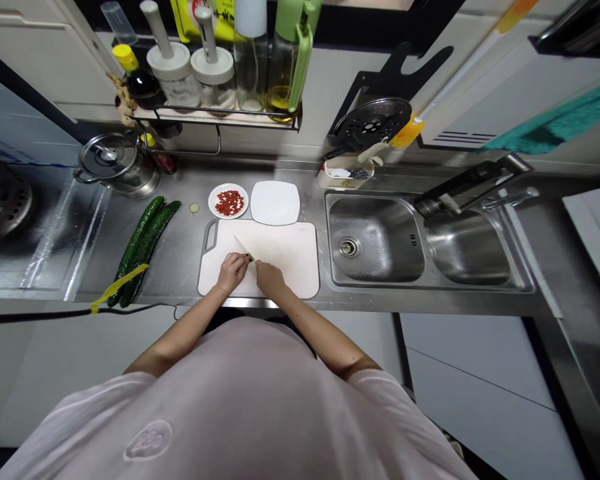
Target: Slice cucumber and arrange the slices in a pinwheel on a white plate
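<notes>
On the white cutting board point(293, 253), my right hand point(271, 279) is closed round the handle of a knife, which the fist hides. The thin knife blade point(241, 244) points away to the upper left. Beside it, my left hand point(233, 272) pinches a small green piece point(250, 257) near the blade; it looks like cucumber, mostly covered by fingers. Behind the board stand a round white plate point(213, 201) of chopped red bits point(230, 203) and a bare square white plate point(275, 203). Two long cucumbers point(145, 243) lie to the left, with a pale green slice point(194, 208) nearby.
To the right is a double steel sink point(380, 263) with a tap point(510, 197). A lidded pot point(130, 177) stands at the back left. Above hangs a rack point(220, 119) with bottles and jars. A black cable point(55, 316) with yellow tape runs along the counter's front left.
</notes>
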`<state>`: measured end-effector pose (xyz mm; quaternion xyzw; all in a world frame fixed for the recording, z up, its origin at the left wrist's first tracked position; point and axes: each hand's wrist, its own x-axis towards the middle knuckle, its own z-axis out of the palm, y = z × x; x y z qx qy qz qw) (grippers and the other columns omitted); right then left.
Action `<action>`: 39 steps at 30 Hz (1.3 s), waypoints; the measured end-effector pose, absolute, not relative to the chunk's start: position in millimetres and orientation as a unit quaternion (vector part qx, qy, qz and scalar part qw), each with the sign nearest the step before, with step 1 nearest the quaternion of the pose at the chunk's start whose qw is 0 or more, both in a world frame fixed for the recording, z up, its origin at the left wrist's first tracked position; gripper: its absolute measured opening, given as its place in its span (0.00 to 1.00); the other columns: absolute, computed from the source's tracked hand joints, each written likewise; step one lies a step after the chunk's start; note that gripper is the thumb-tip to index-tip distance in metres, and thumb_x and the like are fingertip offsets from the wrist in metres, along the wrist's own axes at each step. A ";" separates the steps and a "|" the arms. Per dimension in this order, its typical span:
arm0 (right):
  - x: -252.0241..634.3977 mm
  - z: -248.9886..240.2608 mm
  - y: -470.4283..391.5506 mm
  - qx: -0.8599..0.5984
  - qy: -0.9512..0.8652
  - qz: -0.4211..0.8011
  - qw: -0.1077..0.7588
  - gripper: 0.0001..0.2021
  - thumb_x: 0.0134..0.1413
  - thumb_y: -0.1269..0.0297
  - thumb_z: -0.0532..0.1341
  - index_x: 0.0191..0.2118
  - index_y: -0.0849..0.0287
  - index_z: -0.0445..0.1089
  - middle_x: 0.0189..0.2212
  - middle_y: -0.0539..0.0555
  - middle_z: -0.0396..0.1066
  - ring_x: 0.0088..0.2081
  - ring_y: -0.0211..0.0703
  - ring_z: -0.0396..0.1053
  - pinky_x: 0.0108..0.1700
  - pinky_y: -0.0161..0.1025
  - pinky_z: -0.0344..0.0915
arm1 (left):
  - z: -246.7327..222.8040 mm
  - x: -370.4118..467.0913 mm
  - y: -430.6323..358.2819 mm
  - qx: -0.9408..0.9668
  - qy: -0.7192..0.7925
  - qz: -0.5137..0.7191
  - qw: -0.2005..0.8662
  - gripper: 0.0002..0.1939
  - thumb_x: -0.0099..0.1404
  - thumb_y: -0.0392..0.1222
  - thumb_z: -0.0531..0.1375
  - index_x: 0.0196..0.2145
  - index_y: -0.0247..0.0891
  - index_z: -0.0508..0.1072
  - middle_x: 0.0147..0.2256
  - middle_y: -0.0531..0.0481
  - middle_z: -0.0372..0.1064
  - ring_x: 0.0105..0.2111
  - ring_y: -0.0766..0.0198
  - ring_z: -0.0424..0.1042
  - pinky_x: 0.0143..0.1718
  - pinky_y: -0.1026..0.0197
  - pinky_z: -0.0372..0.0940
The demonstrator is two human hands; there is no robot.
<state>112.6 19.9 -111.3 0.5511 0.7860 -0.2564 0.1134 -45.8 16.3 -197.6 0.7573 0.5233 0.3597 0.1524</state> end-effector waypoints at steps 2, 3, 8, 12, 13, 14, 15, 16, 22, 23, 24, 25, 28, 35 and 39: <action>114.8 -113.0 17.1 0.551 0.786 -0.255 0.118 0.12 0.60 0.77 0.46 0.46 0.62 0.59 0.40 0.60 0.71 0.42 0.43 0.71 0.41 0.37 0.65 | -197.2 -45.3 16.2 0.756 0.525 0.361 0.152 0.07 0.65 0.38 0.54 0.36 0.41 0.73 0.35 0.47 0.70 0.40 0.61 0.67 0.43 0.54 0.65; 115.2 -113.9 16.4 0.550 0.786 -0.255 0.118 0.12 0.60 0.77 0.46 0.46 0.62 0.60 0.40 0.60 0.71 0.42 0.44 0.71 0.41 0.37 0.65 | -197.0 -45.1 16.2 0.755 0.525 0.362 0.152 0.07 0.65 0.38 0.54 0.36 0.41 0.73 0.35 0.47 0.70 0.40 0.61 0.67 0.43 0.55 0.65; 110.8 -114.5 22.3 0.548 0.789 -0.254 0.112 0.12 0.61 0.76 0.45 0.45 0.62 0.60 0.40 0.59 0.71 0.42 0.43 0.71 0.41 0.37 0.65 | -194.9 -44.6 16.3 0.757 0.524 0.360 0.151 0.08 0.66 0.38 0.54 0.36 0.40 0.73 0.34 0.47 0.70 0.39 0.61 0.67 0.42 0.55 0.65; 106.7 -112.1 28.8 0.543 0.794 -0.259 0.090 0.13 0.61 0.76 0.44 0.47 0.62 0.60 0.41 0.60 0.71 0.42 0.43 0.71 0.42 0.37 0.65 | -193.7 -44.6 16.5 0.759 0.520 0.363 0.146 0.07 0.65 0.38 0.54 0.36 0.40 0.73 0.34 0.47 0.70 0.39 0.61 0.67 0.41 0.55 0.65; 106.6 -111.9 29.2 0.542 0.795 -0.259 0.085 0.13 0.62 0.76 0.44 0.47 0.63 0.60 0.41 0.60 0.71 0.43 0.43 0.71 0.42 0.37 0.65 | -193.8 -44.7 16.6 0.759 0.519 0.364 0.145 0.07 0.65 0.38 0.54 0.36 0.40 0.73 0.34 0.47 0.70 0.39 0.61 0.67 0.41 0.55 0.65; 107.1 -112.0 29.1 0.543 0.795 -0.259 0.083 0.13 0.62 0.76 0.44 0.47 0.63 0.60 0.41 0.60 0.71 0.43 0.43 0.71 0.42 0.37 0.65 | -194.2 -44.8 16.7 0.759 0.519 0.366 0.145 0.07 0.65 0.38 0.54 0.36 0.40 0.73 0.34 0.47 0.70 0.39 0.61 0.67 0.41 0.55 0.65; 108.1 -112.5 28.3 0.544 0.794 -0.258 0.083 0.13 0.62 0.76 0.44 0.47 0.63 0.60 0.41 0.60 0.71 0.43 0.43 0.71 0.42 0.37 0.65 | -194.8 -44.8 16.8 0.759 0.518 0.367 0.144 0.07 0.65 0.38 0.54 0.36 0.40 0.73 0.35 0.47 0.70 0.39 0.62 0.68 0.41 0.55 0.65; 109.5 -113.4 26.9 0.546 0.793 -0.257 0.086 0.12 0.61 0.76 0.44 0.46 0.62 0.60 0.41 0.60 0.71 0.42 0.43 0.71 0.42 0.37 0.65 | -195.6 -44.9 16.9 0.758 0.518 0.369 0.145 0.07 0.65 0.38 0.54 0.37 0.40 0.72 0.35 0.47 0.70 0.39 0.62 0.68 0.42 0.55 0.65; 118.4 -122.1 17.5 0.553 0.784 -0.255 0.121 0.11 0.59 0.76 0.47 0.45 0.61 0.60 0.38 0.59 0.72 0.41 0.44 0.71 0.41 0.38 0.65 | -201.3 -44.6 17.5 0.750 0.524 0.377 0.146 0.07 0.65 0.38 0.54 0.38 0.41 0.72 0.34 0.47 0.70 0.40 0.61 0.68 0.42 0.54 0.65; 118.2 -123.3 17.5 0.551 0.786 -0.253 0.119 0.11 0.59 0.76 0.47 0.45 0.61 0.60 0.38 0.59 0.72 0.41 0.44 0.71 0.41 0.38 0.65 | -201.5 -44.6 17.5 0.750 0.524 0.376 0.147 0.08 0.65 0.38 0.54 0.38 0.41 0.73 0.34 0.47 0.70 0.40 0.61 0.68 0.42 0.54 0.65; 117.3 -124.3 18.2 0.550 0.788 -0.251 0.116 0.11 0.59 0.76 0.46 0.45 0.61 0.60 0.38 0.58 0.72 0.41 0.44 0.71 0.41 0.38 0.65 | -201.5 -44.7 17.5 0.751 0.522 0.376 0.148 0.08 0.65 0.38 0.54 0.38 0.41 0.73 0.34 0.47 0.70 0.40 0.61 0.68 0.42 0.53 0.65; 115.8 -125.0 19.4 0.550 0.789 -0.250 0.111 0.11 0.59 0.76 0.46 0.45 0.61 0.60 0.38 0.58 0.72 0.41 0.44 0.71 0.40 0.38 0.65 | -201.1 -44.8 17.4 0.752 0.521 0.375 0.148 0.08 0.65 0.38 0.54 0.38 0.41 0.73 0.34 0.47 0.70 0.40 0.61 0.69 0.42 0.53 0.65; 110.5 -125.4 24.6 0.548 0.795 -0.246 0.086 0.12 0.60 0.75 0.46 0.45 0.62 0.60 0.38 0.58 0.72 0.41 0.44 0.71 0.40 0.38 0.66 | -199.0 -45.2 17.0 0.757 0.518 0.371 0.145 0.08 0.65 0.38 0.54 0.38 0.41 0.73 0.34 0.47 0.70 0.40 0.61 0.68 0.43 0.53 0.65; 113.1 -122.3 22.8 0.552 0.792 -0.246 0.086 0.11 0.60 0.76 0.46 0.44 0.61 0.61 0.37 0.58 0.72 0.40 0.44 0.72 0.40 0.37 0.65 | -197.1 -44.5 16.7 0.756 0.517 0.376 0.141 0.08 0.65 0.38 0.54 0.38 0.41 0.73 0.34 0.46 0.70 0.40 0.61 0.68 0.42 0.53 0.66; 117.3 -119.8 17.8 0.557 0.784 -0.248 0.117 0.11 0.59 0.77 0.48 0.44 0.61 0.60 0.37 0.58 0.72 0.40 0.45 0.72 0.39 0.39 0.65 | -198.5 -43.5 16.4 0.752 0.521 0.377 0.143 0.08 0.65 0.38 0.54 0.38 0.41 0.73 0.34 0.46 0.70 0.40 0.61 0.69 0.42 0.53 0.66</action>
